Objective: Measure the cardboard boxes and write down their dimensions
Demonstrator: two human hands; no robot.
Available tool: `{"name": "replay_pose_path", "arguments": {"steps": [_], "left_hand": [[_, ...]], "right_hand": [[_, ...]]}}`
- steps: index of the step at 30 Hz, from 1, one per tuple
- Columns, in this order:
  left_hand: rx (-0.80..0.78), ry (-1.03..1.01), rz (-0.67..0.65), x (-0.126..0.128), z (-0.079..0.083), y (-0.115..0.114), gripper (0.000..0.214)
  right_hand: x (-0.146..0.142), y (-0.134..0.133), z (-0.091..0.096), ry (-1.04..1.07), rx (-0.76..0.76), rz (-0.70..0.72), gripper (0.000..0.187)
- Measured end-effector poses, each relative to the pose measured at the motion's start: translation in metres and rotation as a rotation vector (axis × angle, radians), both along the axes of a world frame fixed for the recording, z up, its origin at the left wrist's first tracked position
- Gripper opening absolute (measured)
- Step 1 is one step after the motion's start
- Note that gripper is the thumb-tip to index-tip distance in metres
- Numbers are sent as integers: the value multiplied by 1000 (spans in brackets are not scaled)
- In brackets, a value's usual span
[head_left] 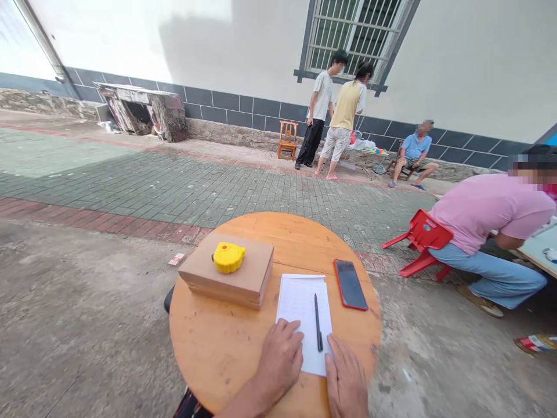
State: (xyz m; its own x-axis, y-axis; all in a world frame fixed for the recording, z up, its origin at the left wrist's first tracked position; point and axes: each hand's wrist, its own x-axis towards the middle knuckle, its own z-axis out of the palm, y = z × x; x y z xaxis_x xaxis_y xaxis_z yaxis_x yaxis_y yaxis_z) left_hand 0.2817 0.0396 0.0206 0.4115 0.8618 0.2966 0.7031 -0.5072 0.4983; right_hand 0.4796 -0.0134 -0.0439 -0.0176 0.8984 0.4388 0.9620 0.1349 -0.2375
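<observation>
A stack of white paper (300, 313) lies on the round wooden table (209, 342), with faint writing on its upper part. On top of it rests a black pen (317, 322), untouched. My left hand (281, 354) lies over the paper's left edge with loosely bent fingers, holding nothing. At the lower right edge of the sheets my right hand (347, 371) rests flat, its fingers stretched forward. A yellow tape measure (228, 258) sits on a closed brown cardboard box (243, 284), left of the paper. To the right lies a phone (350, 284) with a red edge.
A person in a pink shirt (487, 209) sits on a red plastic chair (424, 232) at another table. Two people stand by the wall near a small wooden chair (288, 139); another person in blue (415, 148) sits there. A can (537, 343) lies on the ground at right.
</observation>
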Motion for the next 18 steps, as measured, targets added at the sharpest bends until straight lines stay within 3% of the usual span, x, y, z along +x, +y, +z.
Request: {"name": "replay_pose_path", "arguments": {"steps": [7, 18], "left_hand": [[-69, 66, 189, -28, 11, -19, 32], [-59, 48, 171, -34, -1, -22, 35]], "right_hand": [[-5, 6, 4, -8, -13, -53, 48], [-5, 8, -1, 134, 44, -91, 51]]}}
